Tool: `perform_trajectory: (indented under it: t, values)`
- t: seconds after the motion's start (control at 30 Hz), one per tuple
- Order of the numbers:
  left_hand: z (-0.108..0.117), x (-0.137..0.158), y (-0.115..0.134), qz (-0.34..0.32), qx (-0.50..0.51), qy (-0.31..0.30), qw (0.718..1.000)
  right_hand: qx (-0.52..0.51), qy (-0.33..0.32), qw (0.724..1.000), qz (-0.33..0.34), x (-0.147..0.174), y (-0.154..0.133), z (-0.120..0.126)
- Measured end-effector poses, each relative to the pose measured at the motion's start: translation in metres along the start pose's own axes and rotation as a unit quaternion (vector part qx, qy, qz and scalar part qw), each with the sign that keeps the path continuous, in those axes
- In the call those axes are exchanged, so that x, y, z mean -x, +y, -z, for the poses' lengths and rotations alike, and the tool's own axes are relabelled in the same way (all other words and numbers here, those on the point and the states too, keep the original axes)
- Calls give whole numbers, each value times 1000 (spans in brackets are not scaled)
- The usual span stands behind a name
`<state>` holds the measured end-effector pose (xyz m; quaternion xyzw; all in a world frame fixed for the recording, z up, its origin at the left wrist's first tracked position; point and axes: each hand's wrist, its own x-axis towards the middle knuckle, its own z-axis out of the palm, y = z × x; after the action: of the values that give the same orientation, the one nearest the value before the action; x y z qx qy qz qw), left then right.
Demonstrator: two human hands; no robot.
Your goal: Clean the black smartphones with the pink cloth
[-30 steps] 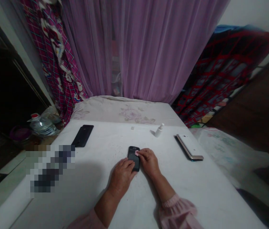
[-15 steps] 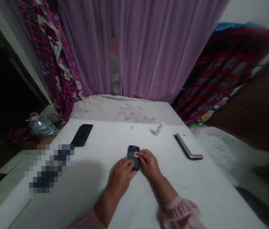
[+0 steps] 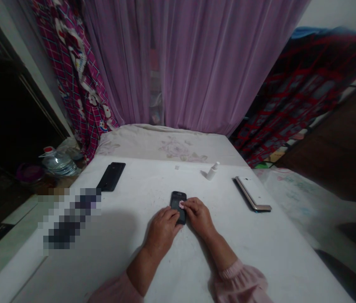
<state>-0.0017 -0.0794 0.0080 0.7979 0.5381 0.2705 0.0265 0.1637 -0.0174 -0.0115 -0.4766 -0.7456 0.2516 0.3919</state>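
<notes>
A small black phone [image 3: 178, 196] lies face up on the white-covered table, in front of me. My left hand [image 3: 162, 225] grips its lower part, with fingers over the screen and the thumb at the bottom edge. Pinched in the fingertips of my right hand [image 3: 199, 214] is a small pale pink piece [image 3: 181, 204], perhaps cloth or paper, which rests against the screen's right side. My fingers cover part of the phone and of the pink piece.
A white spray bottle [image 3: 213, 171] stands beyond the phone. Stacked phones [image 3: 251, 193] lie at the right, and black phones [image 3: 112, 176] at the left beside a blurred-out patch. A purple curtain [image 3: 203, 63] hangs behind the table [image 3: 127, 261]. A water jug [image 3: 58, 163] is off its left side.
The whole view has shifted slightly, so things appear a little further right. Both hands keep the same hold on the phone and the pink piece.
</notes>
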Motion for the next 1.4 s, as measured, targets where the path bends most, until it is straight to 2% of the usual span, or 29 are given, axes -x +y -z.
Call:
perform_trajectory:
  t: [0.17,0.37,0.47,0.8,1.03,1.13,1.4]
  values:
    - [-2,1,-1,0,17,7,1000,-12,-4,1000,8,10,-2,0]
    - [-6,2,-3,-11,16,26,999,13,18,1000,-18,-27,9,-6]
    - [-5,3,-3,-15,9,25,1000,22,31,999,-21,-36,12,-7]
    - [-2,0,-1,-8,6,3,1000,0,-2,1000,0,3,3,-2]
    - [-5,2,-2,-5,20,16,1000,18,24,999,-22,-32,11,-8]
    - [-5,2,-2,-7,16,14,1000,30,36,998,-30,-36,10,-9]
    - [-7,2,-3,-5,21,16,1000,57,-61,996,14,-17,-7,3]
